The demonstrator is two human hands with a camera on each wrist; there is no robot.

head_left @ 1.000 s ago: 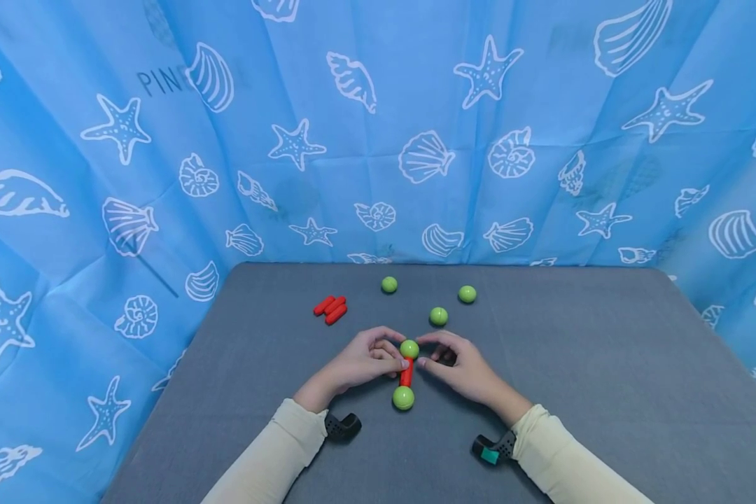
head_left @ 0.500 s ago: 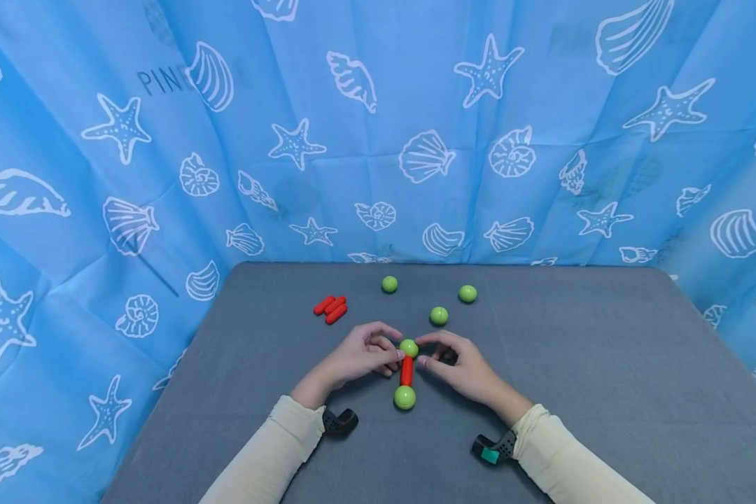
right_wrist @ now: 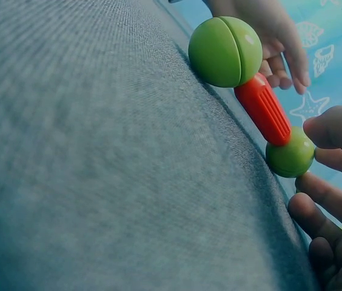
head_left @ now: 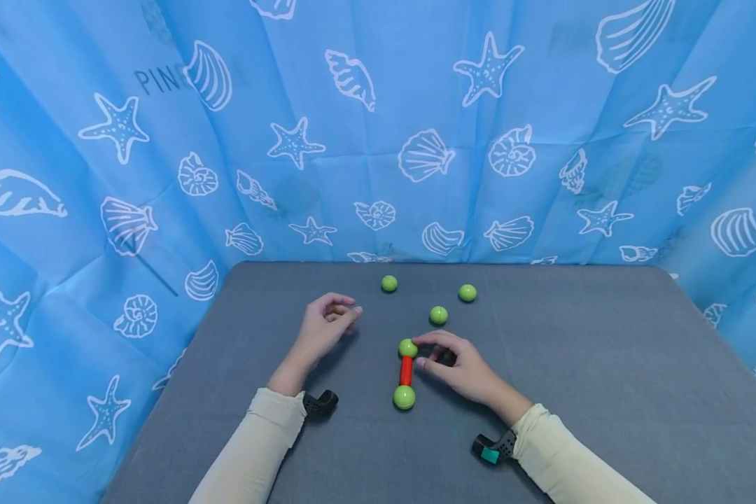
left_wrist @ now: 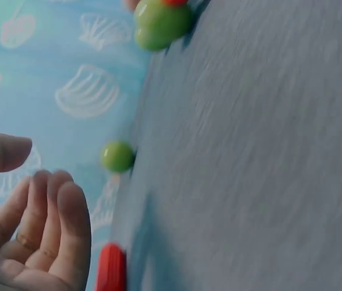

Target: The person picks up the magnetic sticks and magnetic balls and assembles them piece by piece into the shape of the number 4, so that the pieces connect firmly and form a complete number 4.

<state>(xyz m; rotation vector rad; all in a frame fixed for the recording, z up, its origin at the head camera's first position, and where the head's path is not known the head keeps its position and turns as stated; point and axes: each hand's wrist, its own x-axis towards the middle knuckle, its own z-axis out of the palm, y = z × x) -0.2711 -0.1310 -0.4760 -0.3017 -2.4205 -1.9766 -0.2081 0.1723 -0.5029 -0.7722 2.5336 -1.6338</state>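
Observation:
A red rod (head_left: 406, 371) lies on the table with a green ball at each end, the near ball (head_left: 404, 397) and the far ball (head_left: 407, 348). My right hand (head_left: 456, 360) stays at its right side, the index fingertip at the far ball and the thumb beside the rod. In the right wrist view the fingers curve loosely around the far ball's side. My left hand (head_left: 327, 325) hovers further left with nothing between thumb and fingers. It hides the loose red rods in the head view; one red rod (left_wrist: 111, 267) shows below the fingers in the left wrist view.
Three loose green balls lie beyond the hands: one at the back (head_left: 389, 283), one at the back right (head_left: 467, 292) and one nearer (head_left: 438, 315). A blue curtain (head_left: 378, 140) with shell prints hangs behind the grey table (head_left: 573, 364).
My left hand has left the joined rod and balls and moved left and away, over the loose red rods. The right hand has stayed nearly still at the far ball.

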